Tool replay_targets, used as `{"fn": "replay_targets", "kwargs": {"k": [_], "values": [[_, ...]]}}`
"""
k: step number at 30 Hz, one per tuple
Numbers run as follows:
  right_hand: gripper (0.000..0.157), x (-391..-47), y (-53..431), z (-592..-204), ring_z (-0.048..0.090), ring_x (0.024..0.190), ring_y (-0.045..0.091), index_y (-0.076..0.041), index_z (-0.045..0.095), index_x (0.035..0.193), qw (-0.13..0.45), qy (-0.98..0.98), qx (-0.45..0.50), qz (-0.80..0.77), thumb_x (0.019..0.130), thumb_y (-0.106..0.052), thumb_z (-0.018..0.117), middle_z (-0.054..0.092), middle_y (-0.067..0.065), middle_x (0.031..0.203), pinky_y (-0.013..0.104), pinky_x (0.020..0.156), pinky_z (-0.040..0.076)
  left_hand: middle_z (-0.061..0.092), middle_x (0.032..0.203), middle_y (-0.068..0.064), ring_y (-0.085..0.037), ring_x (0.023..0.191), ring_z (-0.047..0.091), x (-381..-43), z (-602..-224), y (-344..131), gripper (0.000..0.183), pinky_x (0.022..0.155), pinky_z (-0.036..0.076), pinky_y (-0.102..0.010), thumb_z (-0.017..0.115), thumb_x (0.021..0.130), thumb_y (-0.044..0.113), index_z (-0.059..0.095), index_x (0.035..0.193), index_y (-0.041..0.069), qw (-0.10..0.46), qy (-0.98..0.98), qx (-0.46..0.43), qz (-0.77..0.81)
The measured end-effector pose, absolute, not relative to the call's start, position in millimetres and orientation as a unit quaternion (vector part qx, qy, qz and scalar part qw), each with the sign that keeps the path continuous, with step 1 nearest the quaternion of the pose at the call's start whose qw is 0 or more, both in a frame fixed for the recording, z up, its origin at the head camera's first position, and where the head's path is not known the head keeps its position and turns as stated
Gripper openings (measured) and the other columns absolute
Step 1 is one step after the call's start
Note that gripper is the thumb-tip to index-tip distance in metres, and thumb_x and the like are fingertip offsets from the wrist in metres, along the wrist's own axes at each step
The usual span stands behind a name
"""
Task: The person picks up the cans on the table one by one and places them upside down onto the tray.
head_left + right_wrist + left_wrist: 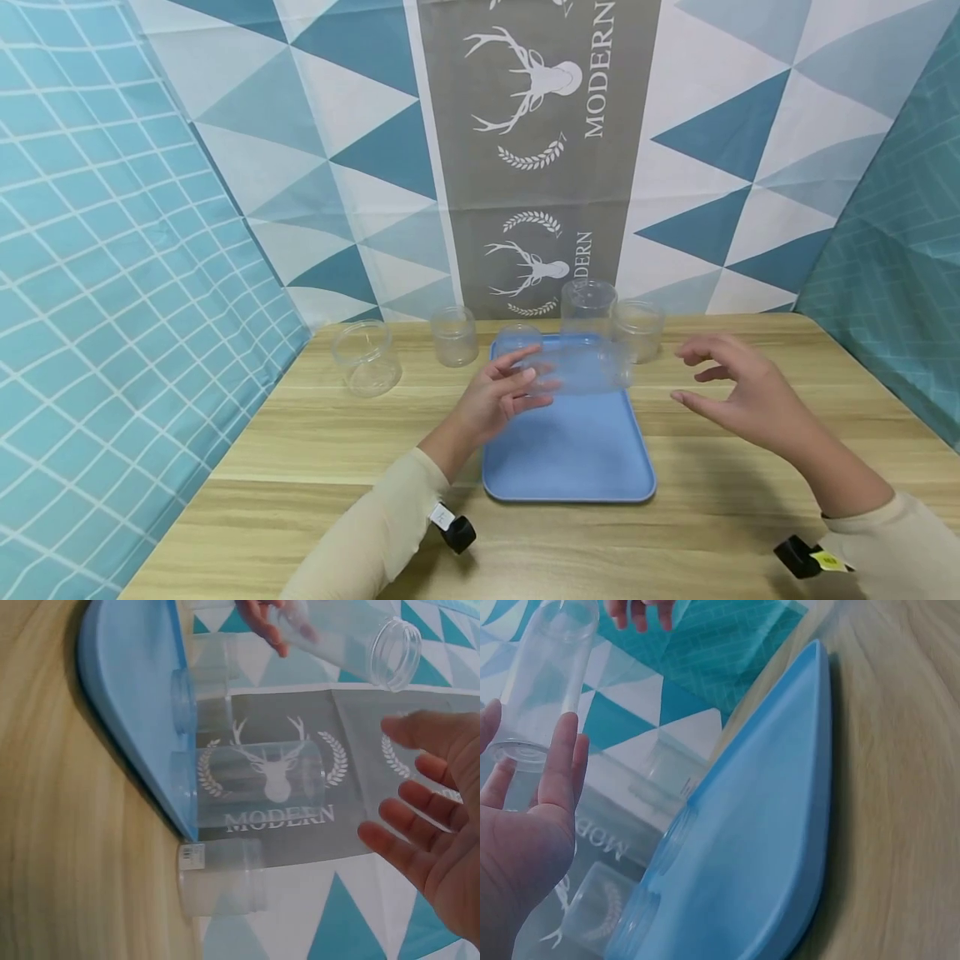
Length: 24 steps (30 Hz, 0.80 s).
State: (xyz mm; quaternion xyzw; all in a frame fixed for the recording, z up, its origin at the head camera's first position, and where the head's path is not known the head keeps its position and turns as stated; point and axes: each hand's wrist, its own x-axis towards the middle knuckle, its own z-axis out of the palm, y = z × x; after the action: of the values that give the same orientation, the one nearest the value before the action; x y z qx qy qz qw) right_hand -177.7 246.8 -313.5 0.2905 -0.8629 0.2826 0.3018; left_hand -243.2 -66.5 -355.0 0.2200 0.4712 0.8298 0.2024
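Over the blue tray (570,458), my left hand (497,398) grips a tall clear plastic jar (588,371) by its base end, fingers and thumb spread around it. The jar lies sideways in the head view, its far end pointing right. In the right wrist view its open, threaded mouth (396,654) faces my right hand (439,817). That right hand is apart from the jar, right of the tray, its fingers loosely bent and holding nothing. Another tall clear jar (588,304) and a shorter clear jar (520,336) stand upright at the tray's far end.
Left of the tray, two clear jars stand on the wooden table: a wide one (367,358) and a smaller one (454,337). Right of its far corner is another clear jar (639,329), with a label (192,856) near its base. A patterned cloth (375,158) hangs behind the table.
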Motion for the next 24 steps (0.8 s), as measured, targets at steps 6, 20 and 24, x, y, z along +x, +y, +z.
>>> {"fn": "replay_targets", "kwargs": {"k": [6, 20, 24], "values": [[0.045, -186, 243, -326, 0.05, 0.088, 0.008, -0.012, 0.057, 0.1, 0.286, -0.887, 0.264, 0.247, 0.061, -0.007, 0.079, 0.052, -0.003, 0.104, 0.025, 0.064, 0.051, 0.052, 0.118, -0.017, -0.034, 0.102, 0.055, -246, -353, -80, 0.052, 0.083, 0.045, -0.045, 0.061, 0.082, 0.008, 0.04, 0.13, 0.003, 0.179, 0.484, 0.204, 0.832], [0.043, -207, 231, -348, 0.056, 0.09, 0.034, 0.007, 0.049, 0.113, 0.05, -0.932, 0.148, 0.327, 0.08, -0.017, 0.063, 0.05, 0.025, 0.109, 0.038, 0.067, 0.051, 0.047, 0.123, -0.014, -0.032, 0.104, 0.053, -256, -351, -103, 0.054, 0.082, 0.045, -0.048, 0.057, 0.083, 0.0, 0.036, 0.133, 0.003, 0.182, 0.511, 0.231, 0.808], [0.044, -213, 230, -355, 0.055, 0.092, 0.033, 0.009, 0.047, 0.116, -0.002, -0.925, 0.13, 0.356, 0.081, -0.015, 0.061, 0.049, 0.027, 0.11, 0.035, 0.067, 0.051, 0.047, 0.122, -0.013, -0.029, 0.102, 0.054, -258, -348, -108, 0.053, 0.082, 0.045, -0.049, 0.058, 0.083, 0.0, 0.039, 0.132, 0.004, 0.174, 0.526, 0.225, 0.801]]}}
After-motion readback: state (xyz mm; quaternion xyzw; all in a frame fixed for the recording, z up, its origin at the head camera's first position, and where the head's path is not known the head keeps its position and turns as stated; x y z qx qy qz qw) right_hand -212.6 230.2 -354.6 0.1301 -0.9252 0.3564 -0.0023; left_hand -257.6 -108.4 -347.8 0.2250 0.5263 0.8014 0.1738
